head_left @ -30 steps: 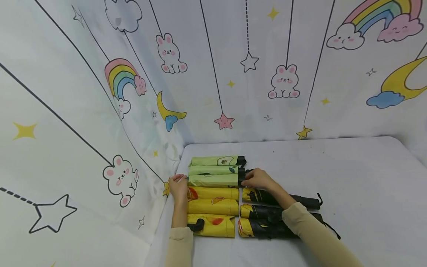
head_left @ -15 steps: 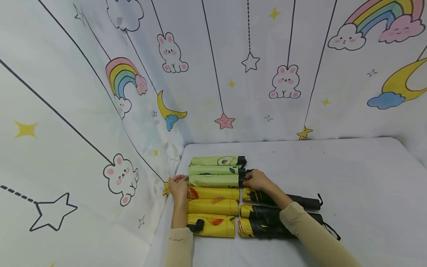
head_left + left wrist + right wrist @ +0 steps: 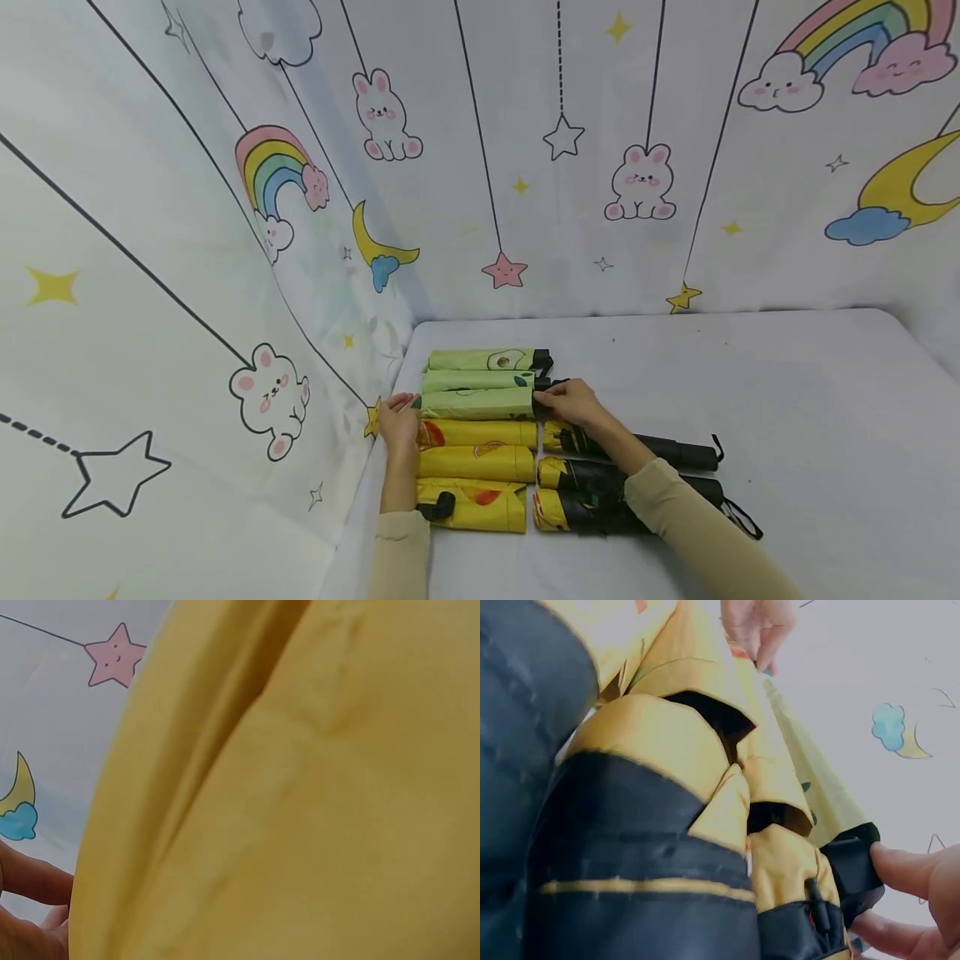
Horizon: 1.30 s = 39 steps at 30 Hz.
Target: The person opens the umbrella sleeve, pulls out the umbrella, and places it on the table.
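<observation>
In the head view, a pale green folded umbrella (image 3: pixel 476 404) lies crosswise between both hands. My right hand (image 3: pixel 573 402) pinches its black handle (image 3: pixel 849 868) between thumb and fingers, as the right wrist view also shows. At the other end my left hand (image 3: pixel 399 421) pinches the tip; in the right wrist view the left hand (image 3: pixel 759 626) appears at the far end. Just behind lie a second green umbrella (image 3: pixel 468 381) and a third, avocado-printed green umbrella (image 3: pixel 465 360), both with black handles. Yellow cloth (image 3: pixel 300 810) fills most of the left wrist view and hides much of the left hand.
In front of the green row lie several yellow folded umbrellas (image 3: pixel 502 463) with fruit prints. To their right, yellow-and-black umbrellas (image 3: pixel 592 477) lie partly under my right forearm. A white cloth-covered table (image 3: pixel 810 400) carries everything; printed fabric walls (image 3: pixel 570 242) stand behind and left.
The nearest green umbrella has shifted slightly away from me and turned a little, so its printed leaf shows differently. Both hands have stayed at its ends; the right has moved slightly left.
</observation>
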Tool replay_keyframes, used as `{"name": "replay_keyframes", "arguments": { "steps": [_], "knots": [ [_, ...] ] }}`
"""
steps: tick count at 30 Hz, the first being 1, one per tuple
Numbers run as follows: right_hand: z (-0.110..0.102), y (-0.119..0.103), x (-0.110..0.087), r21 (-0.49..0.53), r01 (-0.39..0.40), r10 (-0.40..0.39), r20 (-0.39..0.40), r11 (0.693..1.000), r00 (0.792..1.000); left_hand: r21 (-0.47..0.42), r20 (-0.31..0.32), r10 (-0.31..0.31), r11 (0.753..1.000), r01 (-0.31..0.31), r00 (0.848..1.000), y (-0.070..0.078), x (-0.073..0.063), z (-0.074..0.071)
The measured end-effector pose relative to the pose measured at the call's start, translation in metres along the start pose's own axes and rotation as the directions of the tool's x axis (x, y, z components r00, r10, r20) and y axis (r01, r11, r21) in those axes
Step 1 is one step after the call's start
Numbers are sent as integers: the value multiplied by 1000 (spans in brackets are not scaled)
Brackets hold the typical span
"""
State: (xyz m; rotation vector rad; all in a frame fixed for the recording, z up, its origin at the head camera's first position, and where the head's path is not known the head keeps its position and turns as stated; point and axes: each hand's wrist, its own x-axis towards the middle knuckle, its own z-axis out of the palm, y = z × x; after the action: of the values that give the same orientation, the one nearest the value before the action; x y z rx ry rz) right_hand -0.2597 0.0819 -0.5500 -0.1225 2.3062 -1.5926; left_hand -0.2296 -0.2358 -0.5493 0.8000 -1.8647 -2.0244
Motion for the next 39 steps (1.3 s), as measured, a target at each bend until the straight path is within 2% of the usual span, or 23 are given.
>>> {"name": "replay_keyframes", "arguments": {
  "steps": [5, 10, 13, 20, 28, 39],
  "knots": [
    [2, -2, -1, 114, -21, 24, -23, 993, 999, -3, 7, -6, 1000, 6, 1000, -2, 3, -2],
    [0, -9, -4, 248, -31, 43, -46, 968, 998, -17, 5, 17, 1000, -17, 1000, -4, 5, -2],
    [-1, -13, -7, 289, -21, 43, -72, 957, 996, -29, 12, 21, 999, -20, 1000, -5, 6, -3],
    [-3, -16, -12, 447, -1, 46, -88, 894, 995, -51, 41, 13, 999, -11, 999, -5, 3, -4],
    [-6, -16, -16, 490, 1, 47, -86, 872, 995, -97, 47, 29, 995, -24, 998, -6, 3, -2],
    [-9, -13, -20, 494, -9, 67, -99, 869, 993, -156, 27, 46, 987, -41, 999, -6, 5, -4]
  ]
}}
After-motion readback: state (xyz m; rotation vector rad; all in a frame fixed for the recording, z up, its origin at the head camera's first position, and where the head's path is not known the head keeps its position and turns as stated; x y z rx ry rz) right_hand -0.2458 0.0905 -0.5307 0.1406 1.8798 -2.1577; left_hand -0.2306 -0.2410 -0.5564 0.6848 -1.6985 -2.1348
